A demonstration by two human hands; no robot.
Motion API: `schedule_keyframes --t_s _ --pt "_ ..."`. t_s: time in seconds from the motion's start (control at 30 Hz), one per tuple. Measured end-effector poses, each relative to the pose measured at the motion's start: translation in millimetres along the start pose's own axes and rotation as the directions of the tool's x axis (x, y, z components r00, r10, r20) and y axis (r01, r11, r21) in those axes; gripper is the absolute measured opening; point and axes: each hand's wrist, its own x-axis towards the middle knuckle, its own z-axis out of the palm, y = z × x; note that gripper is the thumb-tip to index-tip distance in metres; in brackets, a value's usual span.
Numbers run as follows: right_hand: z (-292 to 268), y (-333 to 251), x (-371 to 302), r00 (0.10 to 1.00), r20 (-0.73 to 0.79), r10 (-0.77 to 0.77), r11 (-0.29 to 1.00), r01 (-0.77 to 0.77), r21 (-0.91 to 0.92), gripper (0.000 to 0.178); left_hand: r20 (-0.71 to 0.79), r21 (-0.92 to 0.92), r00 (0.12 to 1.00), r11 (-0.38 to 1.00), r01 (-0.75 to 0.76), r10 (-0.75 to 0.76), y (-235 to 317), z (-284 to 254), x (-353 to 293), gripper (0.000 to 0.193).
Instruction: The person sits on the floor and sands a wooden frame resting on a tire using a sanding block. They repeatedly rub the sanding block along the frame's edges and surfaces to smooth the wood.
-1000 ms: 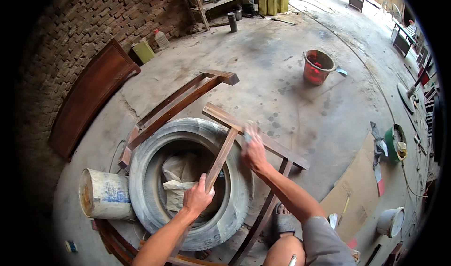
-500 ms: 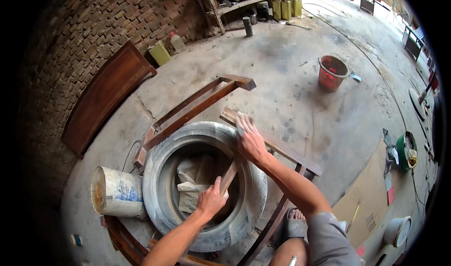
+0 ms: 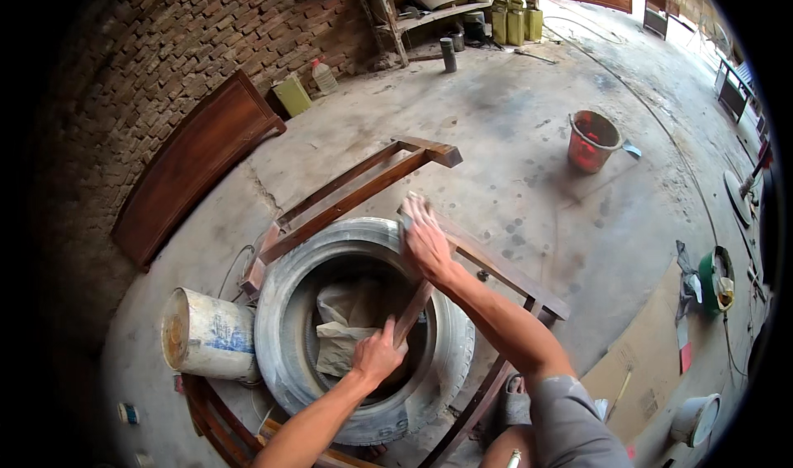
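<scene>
A reddish-brown wooden frame [image 3: 496, 270] leans across a grey, dusty tyre [image 3: 285, 365]. My left hand [image 3: 380, 354] is closed round one of its bars [image 3: 413, 304], above the tyre's hole. My right hand [image 3: 428, 245] presses down at the far end of the frame's top rail, fingers close together and pale with dust. A greyish edge shows under that palm, but what it is stays hidden. Inside the tyre lies a crumpled beige sack [image 3: 339, 346]. Another narrow wooden frame [image 3: 351, 195] rests against the tyre's far left side.
Left of the tyre, a stained white bucket [image 3: 211, 340] lies tipped. A curved wooden panel [image 3: 198, 171] leans against the brick wall [image 3: 173, 63]. A red-stained bucket [image 3: 591, 150] stands at the far right, with cardboard [image 3: 636, 373], a green bucket [image 3: 715, 278] and a white pot [image 3: 694, 418] nearer.
My right hand has slid slightly left and back over the rail's far end. My left hand keeps its grip on the bar. The whole view has shifted a little.
</scene>
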Motion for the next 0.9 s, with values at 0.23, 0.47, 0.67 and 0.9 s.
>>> schedule_keyframes --t_s 0.23,0.47,0.67,0.9 --pt "-3 -8 -12 0.999 0.037 -0.011 0.999 0.013 -0.034 0.061 -0.006 0.007 0.999 0.999 0.034 -0.034 -15 -3 -8 0.062" --pt "6 -4 -13 1.000 0.003 -0.029 0.999 0.029 0.014 0.057 0.012 0.010 0.999 0.999 0.036 -0.036 -10 -5 -5 0.060" --pt "6 -4 16 1.000 -0.005 -0.019 1.000 0.019 -0.025 0.065 0.010 -0.002 1.000 1.000 0.013 -0.013 -2 3 1 0.060" --pt "-31 46 -125 0.989 -0.074 0.131 0.989 -0.135 -0.052 0.059 0.030 -0.003 0.999 1.000 0.023 -0.023 -10 -6 -6 0.063"
